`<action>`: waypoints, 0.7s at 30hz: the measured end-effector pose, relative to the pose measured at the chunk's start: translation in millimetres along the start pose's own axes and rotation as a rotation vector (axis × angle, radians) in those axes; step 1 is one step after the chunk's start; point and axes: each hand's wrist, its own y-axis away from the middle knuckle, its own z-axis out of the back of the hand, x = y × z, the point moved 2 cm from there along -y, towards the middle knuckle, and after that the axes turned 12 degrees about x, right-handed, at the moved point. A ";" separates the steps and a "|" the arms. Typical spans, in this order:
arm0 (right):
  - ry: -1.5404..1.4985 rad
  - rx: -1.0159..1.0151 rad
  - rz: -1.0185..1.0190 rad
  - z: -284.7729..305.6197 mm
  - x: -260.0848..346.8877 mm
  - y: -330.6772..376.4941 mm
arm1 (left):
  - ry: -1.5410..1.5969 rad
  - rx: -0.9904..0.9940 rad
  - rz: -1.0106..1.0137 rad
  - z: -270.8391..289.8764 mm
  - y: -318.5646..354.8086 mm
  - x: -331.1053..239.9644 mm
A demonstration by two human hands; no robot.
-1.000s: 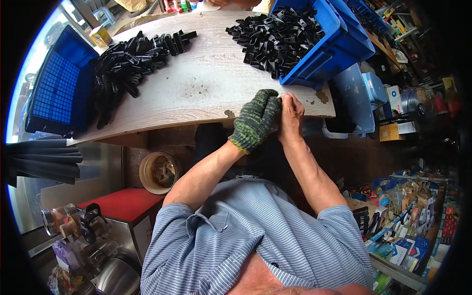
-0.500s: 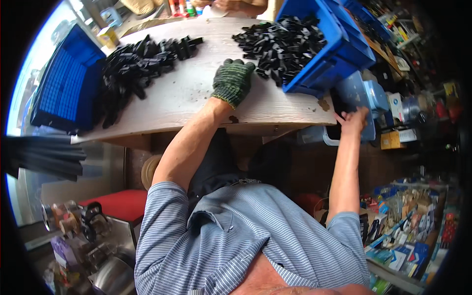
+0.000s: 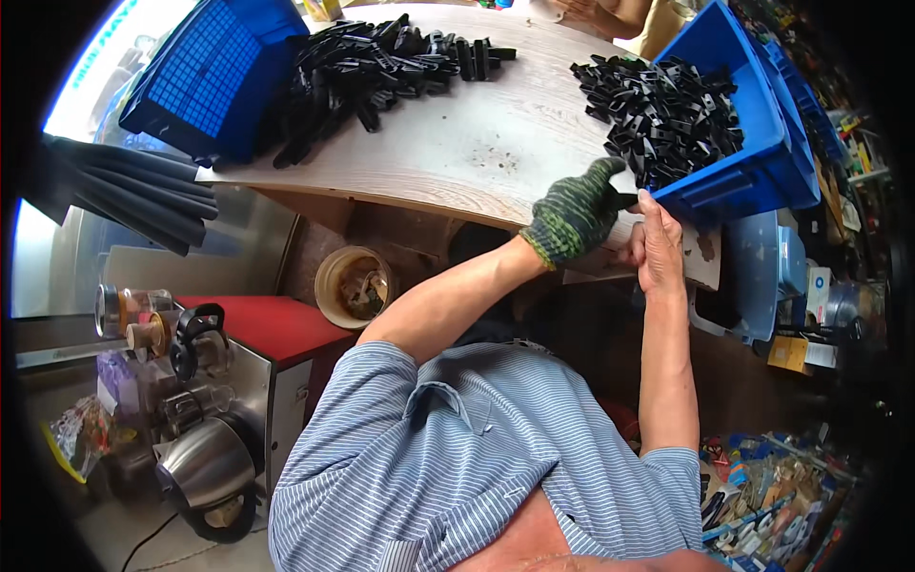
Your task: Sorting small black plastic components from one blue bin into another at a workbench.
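Observation:
My left hand (image 3: 575, 214) wears a dark green knitted glove and is at the front right of the table. Its fingers curl around a small black plastic piece (image 3: 625, 201), only partly visible. Bare and closed, my right hand (image 3: 660, 250) meets it there, thumb raised against the end of that piece; whatever else lies in its fingers is hidden. Just beyond both hands, a heap of small black plastic pieces (image 3: 667, 110) spills from a tipped blue crate (image 3: 762, 114). Another heap of longer black pieces (image 3: 381, 71) lies at the far left.
A blue mesh-sided crate (image 3: 202, 81) stands tipped at the table's left end. Beneath the wooden table (image 3: 467, 157) is a round bucket (image 3: 355, 286). A pale blue bin (image 3: 753, 272) sits off the right corner. Across the table, another person's hand (image 3: 581, 11) shows.
My right hand has come up from the bin beside the table to meet my gloved left hand, which has moved right. The view has swung, so the table appears farther right.

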 end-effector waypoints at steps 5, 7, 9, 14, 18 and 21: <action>0.147 0.043 -0.053 -20.6 9.7 4.0 | -0.223 -0.055 -0.249 0.0 15.7 -10.3; 0.134 0.069 -0.009 -17.1 6.0 3.9 | -0.218 -0.056 -0.254 -0.2 18.0 -16.6; 0.154 0.109 0.023 -11.0 -4.7 -1.9 | -0.231 -0.093 -0.246 -1.9 21.3 -18.4; 0.038 0.052 0.001 -25.1 0.3 7.0 | -0.601 -0.224 -0.287 46.3 45.1 -14.6; -0.051 -0.045 -0.031 -20.5 1.6 5.9 | -0.954 -0.732 0.132 194.8 90.5 46.3; -0.063 -0.041 -0.033 -25.5 4.7 3.8 | -1.306 -0.759 0.263 247.4 112.9 60.9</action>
